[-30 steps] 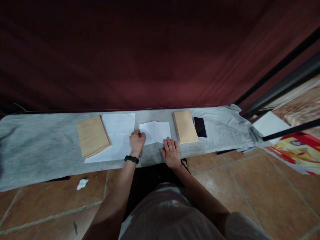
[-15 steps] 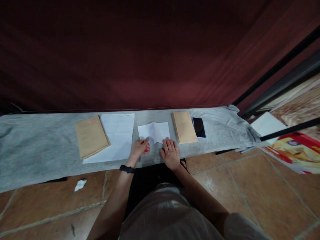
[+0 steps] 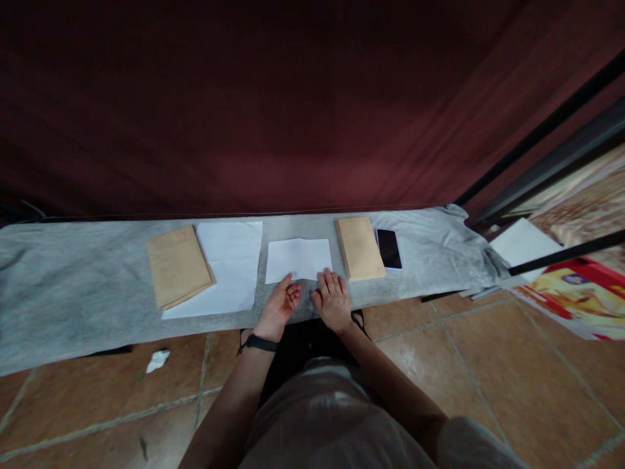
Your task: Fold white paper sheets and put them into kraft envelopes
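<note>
A white sheet of paper [image 3: 286, 256] with a vertical crease near its middle lies unfolded in front of me. My left hand [image 3: 279, 305] is at its near edge, palm turned partly up. The thumb points to the paper and stands apart from loosely curled fingers, with nothing visible between them. My right hand [image 3: 334, 303] rests flat, fingers stretched out, with its fingertips at the sheet's near right corner. Right of the sheet lies a stack of brown envelopes [image 3: 361, 249].
On the grey cloth-covered table [image 3: 88, 286], more brown envelopes [image 3: 178, 267] partly cover a large white sheet [image 3: 234, 267] at left. A phone [image 3: 389, 249] lies beside the right-hand stack. A dark red curtain [image 3: 293, 130] hangs behind. A colourful box [image 3: 576, 293] stands at far right.
My left hand has drawn back towards me, off the creased paper, and its palm has turned upward. The paper's left part lies flatter. My right hand has stayed in place.
</note>
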The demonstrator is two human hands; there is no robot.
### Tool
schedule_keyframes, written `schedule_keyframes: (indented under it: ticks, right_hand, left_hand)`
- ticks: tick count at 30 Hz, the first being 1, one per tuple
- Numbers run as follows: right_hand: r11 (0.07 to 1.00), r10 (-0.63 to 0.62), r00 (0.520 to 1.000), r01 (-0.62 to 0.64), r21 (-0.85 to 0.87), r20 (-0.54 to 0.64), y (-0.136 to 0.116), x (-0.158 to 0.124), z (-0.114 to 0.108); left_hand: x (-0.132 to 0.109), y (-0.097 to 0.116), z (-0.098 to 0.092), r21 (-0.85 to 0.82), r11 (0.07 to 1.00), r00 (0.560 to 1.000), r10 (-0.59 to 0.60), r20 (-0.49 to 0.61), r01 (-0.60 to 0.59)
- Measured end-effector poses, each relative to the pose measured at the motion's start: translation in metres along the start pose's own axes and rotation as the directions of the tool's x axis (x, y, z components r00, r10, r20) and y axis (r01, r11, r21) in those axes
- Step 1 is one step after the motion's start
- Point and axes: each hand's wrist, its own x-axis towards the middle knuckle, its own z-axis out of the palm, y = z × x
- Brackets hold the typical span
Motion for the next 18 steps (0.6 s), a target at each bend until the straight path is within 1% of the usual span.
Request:
schedule_keyframes:
  ticks: [3,5,6,8,11,12,13,14,15,16,17,18]
  right_hand:
    - [1.0,0.008,1.0,-0.008,0.02,0.005,-0.001,0.0,0.0]
    - [0.999,0.019,1.0,-0.02,0.038,0.016,-0.001,-0.001,0.0]
    - [0.998,0.026,0.999,-0.027,0.049,0.024,0.0,-0.001,-0.001]
    - [0.995,0.029,0.998,-0.033,0.089,0.047,0.0,0.001,-0.003]
    - [0.976,0.015,0.994,-0.037,0.215,0.106,0.0,0.009,-0.008]
    - [0.961,0.015,0.991,-0.051,0.274,0.131,-0.002,0.014,-0.009]
    - [0.938,0.02,0.987,-0.073,0.338,0.157,-0.004,0.019,-0.011]
    - [0.909,0.027,0.982,-0.101,0.404,0.185,-0.008,0.024,-0.013]
    - [0.874,0.034,0.977,-0.133,0.468,0.213,-0.012,0.028,-0.014]
    - [0.835,0.036,0.971,-0.16,0.527,0.237,-0.016,0.032,-0.015]
    - [0.796,0.03,0.966,-0.179,0.579,0.257,-0.021,0.035,-0.016]
    - [0.762,0.018,0.962,-0.19,0.619,0.272,-0.025,0.037,-0.017]
  left_hand:
    - [0.001,-0.002,0.002,0.044,0.996,0.996,0.082,-0.04,-0.08]
    - [0.0,-0.003,0.006,0.155,0.968,0.976,0.21,-0.058,-0.199]
    - [-0.001,-0.003,0.008,0.229,0.935,0.954,0.293,-0.06,-0.272]
    - [-0.004,-0.002,0.012,0.353,0.846,0.896,0.442,-0.044,-0.4]
    - [-0.014,0.006,0.02,0.448,0.721,0.807,0.591,0.002,-0.529]
    - [-0.019,0.011,0.022,0.506,0.639,0.752,0.658,0.032,-0.58]
    - [-0.025,0.017,0.025,0.58,0.516,0.673,0.736,0.076,-0.63]
    - [-0.032,0.024,0.027,0.656,0.364,0.575,0.807,0.132,-0.662]
    - [-0.039,0.031,0.03,0.718,0.188,0.448,0.874,0.19,-0.671]
    - [-0.047,0.038,0.033,0.764,0.005,0.318,0.911,0.262,-0.646]
    - [-0.054,0.044,0.036,0.792,-0.158,0.212,0.916,0.341,-0.59]
    - [-0.06,0.049,0.039,0.801,-0.297,0.142,0.894,0.424,-0.52]
